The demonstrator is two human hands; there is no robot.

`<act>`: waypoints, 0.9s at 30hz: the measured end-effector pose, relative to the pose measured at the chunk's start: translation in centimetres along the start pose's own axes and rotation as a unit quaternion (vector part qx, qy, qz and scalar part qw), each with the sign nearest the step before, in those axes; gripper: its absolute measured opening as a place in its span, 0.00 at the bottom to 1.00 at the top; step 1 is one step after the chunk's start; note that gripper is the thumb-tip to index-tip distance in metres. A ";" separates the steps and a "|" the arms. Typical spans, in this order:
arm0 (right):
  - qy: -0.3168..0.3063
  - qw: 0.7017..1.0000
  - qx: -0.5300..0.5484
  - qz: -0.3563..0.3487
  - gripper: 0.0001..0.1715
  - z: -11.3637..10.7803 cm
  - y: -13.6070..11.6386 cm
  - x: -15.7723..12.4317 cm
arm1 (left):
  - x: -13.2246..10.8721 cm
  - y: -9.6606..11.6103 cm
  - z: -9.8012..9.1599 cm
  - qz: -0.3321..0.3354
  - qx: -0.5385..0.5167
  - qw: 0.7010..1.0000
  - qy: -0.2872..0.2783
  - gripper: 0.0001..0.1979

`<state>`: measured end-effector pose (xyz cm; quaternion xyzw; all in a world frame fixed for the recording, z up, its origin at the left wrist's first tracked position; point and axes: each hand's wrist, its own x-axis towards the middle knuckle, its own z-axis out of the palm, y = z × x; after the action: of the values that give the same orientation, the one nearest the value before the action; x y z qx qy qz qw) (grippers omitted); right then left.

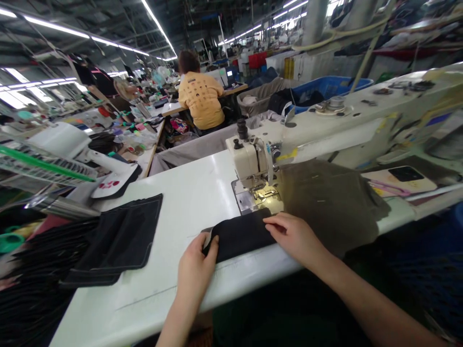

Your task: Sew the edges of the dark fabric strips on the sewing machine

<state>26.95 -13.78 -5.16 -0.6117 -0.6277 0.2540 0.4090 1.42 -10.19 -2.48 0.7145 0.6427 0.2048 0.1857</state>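
A black fabric piece (240, 235) lies flat on the white table (181, 197) just in front of the sewing machine (253, 161). My left hand (197, 270) pinches its left end, thumb on top. On the piece's right end my right hand (294, 236) rests with fingers stretched flat, pressing it down. The machine's lit needle plate (265, 195) sits just behind the piece.
A stack of black fabric pieces (119, 238) lies at the left of the table. A dark olive cloth (333, 202) lies right of the needle. A phone (403, 176) rests further right. A person in a yellow shirt (202, 99) sits at the bench ahead.
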 end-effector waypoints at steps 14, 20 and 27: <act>0.012 1.000 -0.029 0.002 0.09 -0.1 -0.4 -0.1 | -0.1 0.4 0.0 -0.041 0.036 0.999 -0.002 0.15; -0.002 1.000 -0.027 0.011 0.09 -0.3 -0.6 -0.1 | 0.1 0.4 0.1 -0.041 0.046 0.998 -0.012 0.15; -0.003 0.999 -0.039 0.020 0.09 -0.4 -0.7 0.0 | 0.1 0.5 0.0 -0.041 0.052 0.998 -0.020 0.15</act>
<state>26.90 -13.94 -4.38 -0.6391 -0.6260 0.2395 0.3773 1.80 -10.17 -2.22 0.7001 0.6776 0.1492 0.1690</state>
